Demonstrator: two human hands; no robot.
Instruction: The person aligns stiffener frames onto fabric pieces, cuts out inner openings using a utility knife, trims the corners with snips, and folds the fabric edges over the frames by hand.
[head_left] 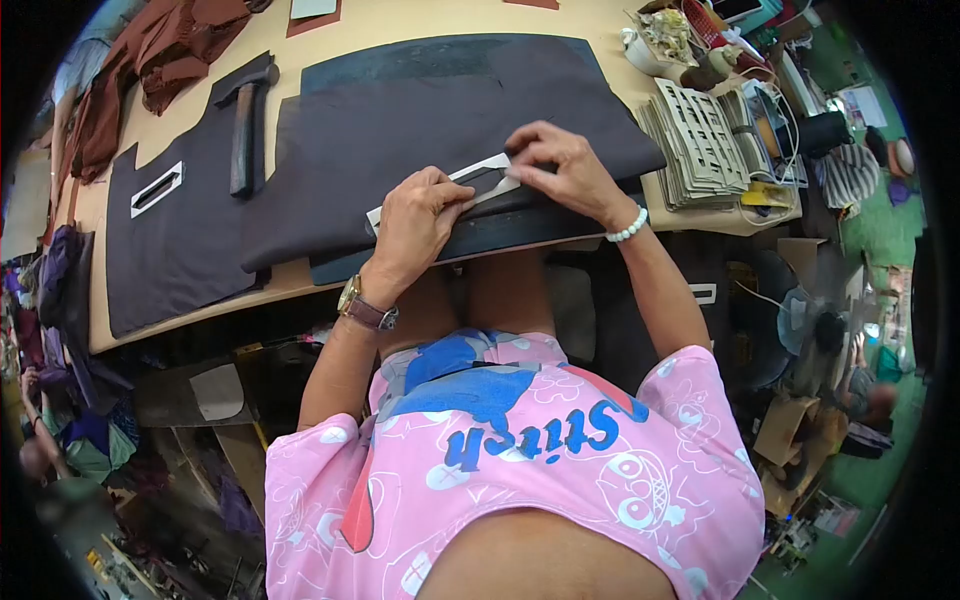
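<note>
A white strip with a long slot (pixel 390 208) lies slantwise across a piece of dark fabric (pixel 350 135). My left hand (pixel 415 222) pinches the strip near its middle, thumb and fingertips pressed together at the slot. At the strip's right end, my right hand (pixel 565 172) has its fingers bent around toward the thumb, slightly blurred. Its fingertips are at a small pale edge of the strip, and what they grip cannot be made out. Under the fabric shows a dark board (pixel 460 60), its front edge at the table's edge.
To the left, a hammer (pixel 243 140) and another white slotted strip (pixel 158 190) lie on a dark fabric piece (pixel 190 260). Reddish-brown cloth (pixel 165 45) is heaped at the back left. A stack of pale slotted cards (pixel 700 140) and a box of scraps (pixel 655 45) stand right.
</note>
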